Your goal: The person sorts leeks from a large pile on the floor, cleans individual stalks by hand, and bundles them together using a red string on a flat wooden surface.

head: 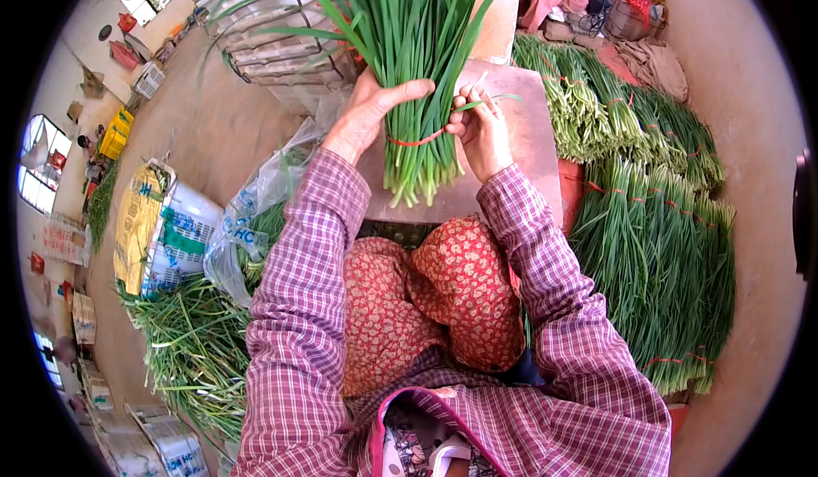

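A thick bunch of garlic chives (409, 68) stands over a low board (511, 132) before my knees, its pale cut ends toward me. Around its lower part runs a red band (415, 139). My left hand (367, 112) grips the bunch from the left, the thumb laid across the front of the leaves. On the right side, my right hand (479, 125) pinches a loose chive blade (489, 102) between thumb and fingers, close against the bunch.
Banded chive bundles (652, 285) lie piled at my right, with more bundles (594, 106) beyond. Loose chives (192, 349) heap at my left near a clear plastic bag (239, 221) and a white basket (182, 234). Stacked white crates (275, 29) stand ahead left. Another person (96, 141) is far left.
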### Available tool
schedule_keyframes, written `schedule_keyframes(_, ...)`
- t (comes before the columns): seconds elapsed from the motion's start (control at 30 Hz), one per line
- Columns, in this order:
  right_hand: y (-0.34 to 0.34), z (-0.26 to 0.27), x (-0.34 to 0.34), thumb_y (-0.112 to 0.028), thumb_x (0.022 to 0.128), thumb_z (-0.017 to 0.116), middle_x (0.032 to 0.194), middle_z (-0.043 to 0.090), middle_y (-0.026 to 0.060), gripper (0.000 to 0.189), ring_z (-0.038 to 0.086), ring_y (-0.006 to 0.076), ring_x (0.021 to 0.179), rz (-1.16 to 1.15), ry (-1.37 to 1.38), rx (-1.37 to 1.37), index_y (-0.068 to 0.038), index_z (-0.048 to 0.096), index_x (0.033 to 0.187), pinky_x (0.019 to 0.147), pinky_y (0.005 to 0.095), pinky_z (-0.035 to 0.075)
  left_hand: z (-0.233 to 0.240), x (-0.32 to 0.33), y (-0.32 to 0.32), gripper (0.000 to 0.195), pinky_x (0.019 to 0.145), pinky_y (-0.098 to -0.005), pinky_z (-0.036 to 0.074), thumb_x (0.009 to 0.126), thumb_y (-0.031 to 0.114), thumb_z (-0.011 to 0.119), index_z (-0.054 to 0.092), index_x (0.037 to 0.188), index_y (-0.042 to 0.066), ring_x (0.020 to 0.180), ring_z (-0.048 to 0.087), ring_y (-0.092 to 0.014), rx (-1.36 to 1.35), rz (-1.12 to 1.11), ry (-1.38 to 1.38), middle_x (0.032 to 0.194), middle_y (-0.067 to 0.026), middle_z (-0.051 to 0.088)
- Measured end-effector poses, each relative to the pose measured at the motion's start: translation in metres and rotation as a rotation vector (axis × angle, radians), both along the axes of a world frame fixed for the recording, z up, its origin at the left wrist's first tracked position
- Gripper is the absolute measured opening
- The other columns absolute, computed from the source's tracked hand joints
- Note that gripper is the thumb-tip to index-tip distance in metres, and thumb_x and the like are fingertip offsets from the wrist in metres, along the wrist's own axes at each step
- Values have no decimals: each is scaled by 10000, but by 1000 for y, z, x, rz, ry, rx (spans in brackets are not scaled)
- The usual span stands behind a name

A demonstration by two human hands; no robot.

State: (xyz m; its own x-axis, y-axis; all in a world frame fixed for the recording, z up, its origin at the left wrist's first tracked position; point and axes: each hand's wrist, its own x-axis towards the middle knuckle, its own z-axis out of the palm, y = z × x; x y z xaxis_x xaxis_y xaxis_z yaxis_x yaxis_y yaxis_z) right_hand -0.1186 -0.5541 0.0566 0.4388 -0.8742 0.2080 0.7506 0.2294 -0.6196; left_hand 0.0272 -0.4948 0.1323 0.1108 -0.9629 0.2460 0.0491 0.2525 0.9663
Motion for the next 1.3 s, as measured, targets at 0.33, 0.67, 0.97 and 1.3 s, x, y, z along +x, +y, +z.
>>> schedule_keyframes(0.33,32,-69,-48,-181,883,450,866,565,55,132,582,170,742,183,36,289,-59,491,912,689,309,521,-9,-7,-26,700,928,-313,355,744,415,629,395,1227,-35,1048,494,-202,368,-62,-531,1140,-167,516)
schedule_keyframes(0.67,43,-99,-66,-154,892,441,832,569,75,140,600,209,742,156,129,329,-24,488,917,669,311,527,-32,4,28,123,562,-211,440,753,98,591,600,781,-21,608,524,-46,156,-30,-785,669,3,586)
schedule_keyframes(0.97,46,-97,-63,-158,892,442,815,574,68,140,596,201,729,142,125,316,-29,490,916,660,319,527,-36,1,14,155,566,-239,447,699,117,629,631,764,-24,597,549,-85,204,-79,-952,641,-46,601)
schedule_keyframes(1.3,45,-96,-62,-163,895,436,808,571,63,142,593,196,725,134,124,318,-33,490,919,657,318,525,-46,14,0,131,622,-252,446,726,107,607,622,766,-16,648,548,-87,367,-177,-842,678,-33,601)
